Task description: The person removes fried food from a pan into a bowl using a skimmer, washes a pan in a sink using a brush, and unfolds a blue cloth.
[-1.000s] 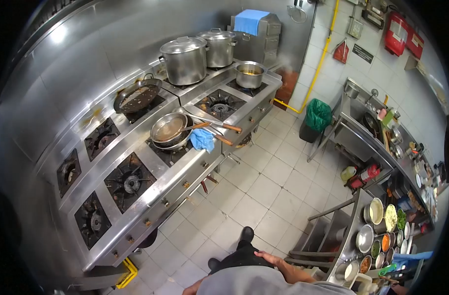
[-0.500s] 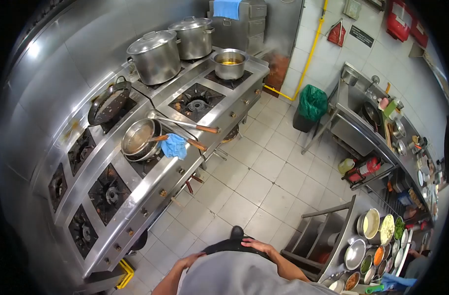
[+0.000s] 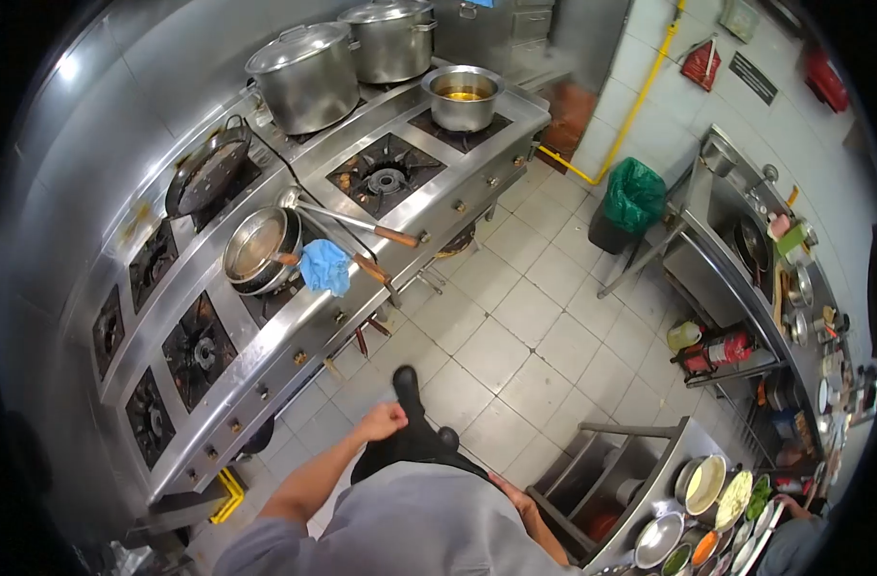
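My left hand (image 3: 382,421) hangs in front of my body above my dark trousers (image 3: 398,447), fingers curled in, with nothing showing in it. My right hand (image 3: 511,491) is low at my right hip, beside the edge of my grey shirt. Its fingers look stretched out, partly hidden against my clothing, and no object shows in it. Nearest to my left hand is the front of the steel stove (image 3: 282,357). On it rest stacked pans (image 3: 256,245), a blue cloth (image 3: 324,267) over a handle, and a long-handled utensil (image 3: 352,220).
Lidded stockpots (image 3: 304,84) and an open pot (image 3: 462,112) with yellowish liquid stand farther along the stove. A green-lined bin (image 3: 631,200) is ahead near the sink counter. At right, a counter holds bowls of food (image 3: 704,483); another person's arm (image 3: 794,508) shows beyond it.
My left hand has swung forward from my hip and curled. My right hand has moved back from my front thigh to my side. A foot has stepped forward, and the view has shifted.
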`<state>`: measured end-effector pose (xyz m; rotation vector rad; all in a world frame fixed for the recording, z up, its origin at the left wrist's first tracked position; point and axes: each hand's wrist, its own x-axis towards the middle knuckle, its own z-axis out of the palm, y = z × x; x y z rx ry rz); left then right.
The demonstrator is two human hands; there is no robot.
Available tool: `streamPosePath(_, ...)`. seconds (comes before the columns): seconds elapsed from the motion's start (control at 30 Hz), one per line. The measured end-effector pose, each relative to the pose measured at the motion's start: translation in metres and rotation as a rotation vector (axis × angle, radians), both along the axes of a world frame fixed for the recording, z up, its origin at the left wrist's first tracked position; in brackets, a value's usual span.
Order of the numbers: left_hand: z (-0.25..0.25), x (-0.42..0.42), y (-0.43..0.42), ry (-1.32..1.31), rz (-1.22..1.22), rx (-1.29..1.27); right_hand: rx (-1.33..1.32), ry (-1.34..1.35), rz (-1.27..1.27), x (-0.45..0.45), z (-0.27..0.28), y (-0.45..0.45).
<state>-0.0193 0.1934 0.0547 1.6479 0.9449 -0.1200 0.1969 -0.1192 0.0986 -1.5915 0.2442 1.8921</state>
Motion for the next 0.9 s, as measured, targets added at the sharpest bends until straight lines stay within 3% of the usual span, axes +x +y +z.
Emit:
streamPosePath(0.07,0.027,0.028,0.021,0.065,-0.012,0.370,0.050,-0.027,-0.124,0.005,0.002,-0.008)
streamPosePath(0.13,0.026,0.051,0.056,0.042,-0.020,0.482,0.046,-0.087,-0.138,0.014,0.008,-0.018)
streamPosePath(0.2,0.062,0.084,0.085,0.073,-0.072,0.725,0.032,-0.146,-0.133,0.026,0.013,-0.026)
streamPosePath(0.27,0.067,0.111,0.128,0.108,-0.187,0.997,0.018,-0.210,-0.124,0.039,0.015,-0.032)
streamPosePath(0.37,0.084,0.153,0.195,0.133,-0.193,1.010,0.025,-0.333,-0.086,0.065,0.012,-0.039)
streamPosePath(0.47,0.092,0.188,0.254,0.325,-0.223,1.008,0.140,-0.513,0.039,0.093,0.004,-0.025)
streamPosePath(0.53,0.096,0.204,0.283,0.354,-0.195,0.920,0.346,-0.673,0.248,0.109,-0.027,0.001)
streamPosePath(0.57,0.084,0.210,0.296,0.346,-0.170,0.993,0.342,-0.673,0.255,0.119,-0.055,0.006)
streamPosePath(0.63,0.082,0.217,0.312,0.341,-0.137,0.918,-0.036,-0.415,-0.173,0.144,-0.122,0.022)
streamPosePath(0.77,0.077,0.216,0.325,0.302,-0.083,0.892,0.015,-0.387,-0.200,0.189,-0.114,0.089)
streamPosePath(0.9,0.075,0.186,0.313,0.298,-0.125,0.924,0.048,-0.482,-0.007,0.207,-0.098,0.138)
